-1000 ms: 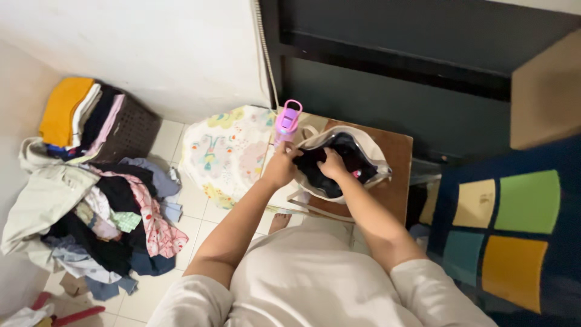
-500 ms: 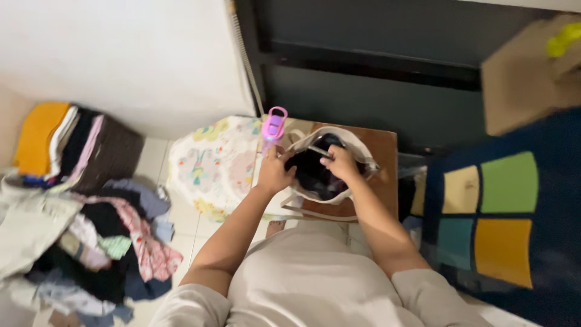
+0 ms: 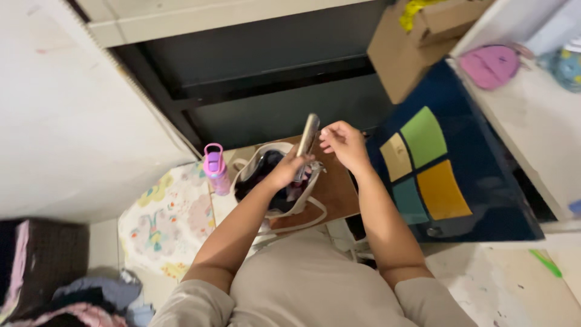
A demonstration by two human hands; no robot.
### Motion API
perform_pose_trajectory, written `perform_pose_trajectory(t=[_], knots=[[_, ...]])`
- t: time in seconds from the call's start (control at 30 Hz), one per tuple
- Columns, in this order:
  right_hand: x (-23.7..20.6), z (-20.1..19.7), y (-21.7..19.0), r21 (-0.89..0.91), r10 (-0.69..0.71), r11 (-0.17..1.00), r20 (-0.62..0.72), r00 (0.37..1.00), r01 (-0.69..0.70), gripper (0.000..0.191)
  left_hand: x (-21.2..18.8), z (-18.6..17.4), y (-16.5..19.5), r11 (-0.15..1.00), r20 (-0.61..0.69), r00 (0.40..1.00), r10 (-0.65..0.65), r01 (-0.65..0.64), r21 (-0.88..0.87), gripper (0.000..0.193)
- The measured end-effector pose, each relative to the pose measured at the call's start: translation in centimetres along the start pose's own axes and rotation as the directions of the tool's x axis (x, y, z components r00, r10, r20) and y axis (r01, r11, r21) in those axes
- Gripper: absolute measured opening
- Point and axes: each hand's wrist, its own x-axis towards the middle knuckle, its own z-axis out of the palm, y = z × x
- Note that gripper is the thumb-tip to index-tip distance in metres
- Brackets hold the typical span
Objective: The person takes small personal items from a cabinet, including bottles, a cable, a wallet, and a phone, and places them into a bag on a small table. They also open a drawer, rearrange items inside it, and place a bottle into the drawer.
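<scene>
- Over the white bag point(image 3: 275, 181), centre of the brown counter point(image 3: 336, 194): left hand point(image 3: 284, 171) clenched on a slim phone-like slab point(image 3: 307, 136), gripped at its lower end.
- Standing nearly upright, long axis of that slab running up and away from the bag's mouth, top end leaning slightly toward the right hand point(image 3: 344, 140).
- Just right of the slab's upper half: right hand, grasping nothing, fingers curled loosely, fingertips near the slab's edge but apart from it as far as can be told.
- Nearer of the two to the slab's free top end: right hand; left hand already at the base, wrist resting at the bag's rim.
- Inside the bag: dark cloth, with a strap looping off the near side of the counter.
- Left of the bag, touching or just beside it: pink bottle point(image 3: 215, 168), upright.
- Farther left, on the floor: patterned sheet point(image 3: 163, 224).
- Right of the counter: dark panel with coloured squares point(image 3: 451, 169).
</scene>
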Motion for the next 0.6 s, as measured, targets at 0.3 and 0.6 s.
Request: perform_pose_trajectory(t=[0.3, 0.6], knots=[[-5.9, -7.2, -3.5, -0.644, -0.429, 0.693, -0.007, 0.903, 0.324, 0.099, 7.0, 5.2, 4.4, 0.922, 0.466, 0.884, -0.038, 0.211, -0.325, 0.049], [-5.8, -21.0, -8.2, 0.174, 0.022, 0.982, -0.485, 0.874, 0.072, 0.061, 13.5, 15.6, 14.8, 0.982, 0.59, 0.805, 0.055, 0.065, -0.18, 0.052]])
